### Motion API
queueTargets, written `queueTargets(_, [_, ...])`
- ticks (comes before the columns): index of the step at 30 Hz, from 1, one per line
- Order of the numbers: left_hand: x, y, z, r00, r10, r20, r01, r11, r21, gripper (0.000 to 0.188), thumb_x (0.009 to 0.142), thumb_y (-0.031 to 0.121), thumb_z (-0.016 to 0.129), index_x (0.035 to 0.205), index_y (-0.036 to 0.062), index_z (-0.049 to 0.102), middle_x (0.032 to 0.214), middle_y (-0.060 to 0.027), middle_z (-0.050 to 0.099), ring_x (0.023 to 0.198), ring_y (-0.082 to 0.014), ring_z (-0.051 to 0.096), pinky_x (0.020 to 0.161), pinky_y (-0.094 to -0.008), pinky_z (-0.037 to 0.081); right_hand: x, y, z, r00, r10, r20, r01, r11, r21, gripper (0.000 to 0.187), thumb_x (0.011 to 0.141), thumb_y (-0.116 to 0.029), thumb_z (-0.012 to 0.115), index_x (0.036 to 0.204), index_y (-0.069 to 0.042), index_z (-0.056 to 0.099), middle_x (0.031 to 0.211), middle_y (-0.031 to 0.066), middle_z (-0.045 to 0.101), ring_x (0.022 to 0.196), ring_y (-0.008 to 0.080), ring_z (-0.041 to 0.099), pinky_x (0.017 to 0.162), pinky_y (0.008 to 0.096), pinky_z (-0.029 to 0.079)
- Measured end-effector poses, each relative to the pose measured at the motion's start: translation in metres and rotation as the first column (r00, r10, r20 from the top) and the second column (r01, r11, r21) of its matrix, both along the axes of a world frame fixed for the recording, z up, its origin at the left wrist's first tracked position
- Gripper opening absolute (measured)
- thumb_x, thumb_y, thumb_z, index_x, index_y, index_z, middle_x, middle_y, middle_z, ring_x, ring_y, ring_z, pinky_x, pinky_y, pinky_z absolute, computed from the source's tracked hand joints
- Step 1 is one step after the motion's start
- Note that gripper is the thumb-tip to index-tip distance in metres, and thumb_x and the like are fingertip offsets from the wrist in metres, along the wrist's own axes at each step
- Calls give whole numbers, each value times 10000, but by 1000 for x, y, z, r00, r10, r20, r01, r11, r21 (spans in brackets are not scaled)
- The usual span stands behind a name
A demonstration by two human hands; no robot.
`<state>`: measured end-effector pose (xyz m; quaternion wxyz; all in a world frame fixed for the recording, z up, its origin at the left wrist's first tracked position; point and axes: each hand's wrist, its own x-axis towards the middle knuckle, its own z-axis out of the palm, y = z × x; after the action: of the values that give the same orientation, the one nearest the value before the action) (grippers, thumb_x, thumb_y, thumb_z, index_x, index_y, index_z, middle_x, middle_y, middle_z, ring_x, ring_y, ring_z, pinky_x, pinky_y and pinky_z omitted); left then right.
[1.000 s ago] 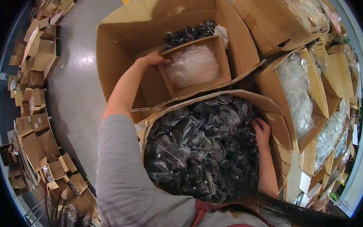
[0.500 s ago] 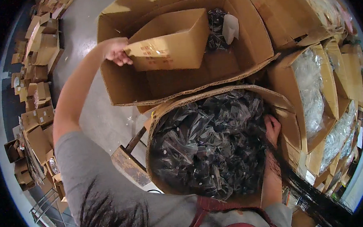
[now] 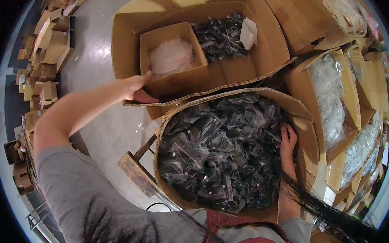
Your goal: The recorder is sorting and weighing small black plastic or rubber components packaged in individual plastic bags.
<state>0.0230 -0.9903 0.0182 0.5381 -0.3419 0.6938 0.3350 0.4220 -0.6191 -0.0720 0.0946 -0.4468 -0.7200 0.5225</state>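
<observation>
While the small carton (image 3: pixel 166 36), seemingly being positioned, stands in the left half of the large carton (image 3: pixel 240 70), the part-curled left hand (image 3: pixel 139 88) at the former's near-left corner and loosely bent right hand (image 3: pixel 287 138) wearer-side show unverifiable holds, further adjustment calling for firm grip.

Bags (image 3: pixel 223 159) fill the bin (image 3: pixel 308 128), and the right hand (image 3: pixel 287 136) is in it, by its right wall. Just behind the bin stands the crate (image 3: pixel 267 43); in it, behind the bin's left part, sits a box (image 3: pixel 174 75) with film (image 3: pixel 170 56) inside, and, behind the bin's middle, pouches (image 3: pixel 221 36) with paper (image 3: pixel 248 34) at their right end. The left hand (image 3: pixel 137 87) is behind and left of the bin, by the box. Left of the bin is a stand (image 3: pixel 138 173); far left, past the floor (image 3: pixel 95 78), are cartons (image 3: pixel 50 47). Right of the bin, more cartons (image 3: pixel 352 89) hold plastic (image 3: pixel 327 97).
</observation>
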Motion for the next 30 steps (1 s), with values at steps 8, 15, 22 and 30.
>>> queueTargets(8, [-60, 189, -69, -541, -764, -351, 790, -318, -525, 236, 835, 183, 519, 878, 15, 678, 795, -166, 688, 672, -285, 679, 622, -431, 547, 15, 13, -16, 992, 128, -9, -123, 970, 209, 260, 902, -168, 578, 1069, 19, 647, 966, 101, 679, 900, 157, 595, 845, 294, 454])
queueTargets(15, [-69, 235, -300, -630, -743, -226, 723, -455, -519, 330, 872, 268, 505, 1102, 80, 647, 1141, -115, 627, 1066, -343, 592, 904, -539, 401, 18, 11, -29, 1000, 3, 6, -4, 989, 147, 243, 902, -115, 545, 1064, 39, 640, 1022, 92, 658, 950, 156, 576, 901, 279, 419])
queueTargets(22, [-17, 185, -340, -685, -729, 12, 311, -306, -900, 595, 808, 410, 624, 1280, 63, 521, 1001, -154, 674, 1040, -333, 596, 1040, -591, 244, 5, 1, -13, 998, 62, -19, -57, 979, 198, 277, 891, -184, 559, 1091, -26, 669, 1053, 127, 677, 989, 207, 609, 905, 322, 437])
queueTargets(30, [-12, 248, -278, 144, -403, -904, 885, 462, -65, 705, 764, 549, 677, 1168, -10, 531, 964, -217, 655, 892, -367, 629, 798, -395, 508, 23, 9, -35, 1000, 10, -5, -9, 988, 157, 284, 896, -197, 566, 1091, -17, 663, 1005, 103, 683, 899, 157, 605, 828, 290, 462])
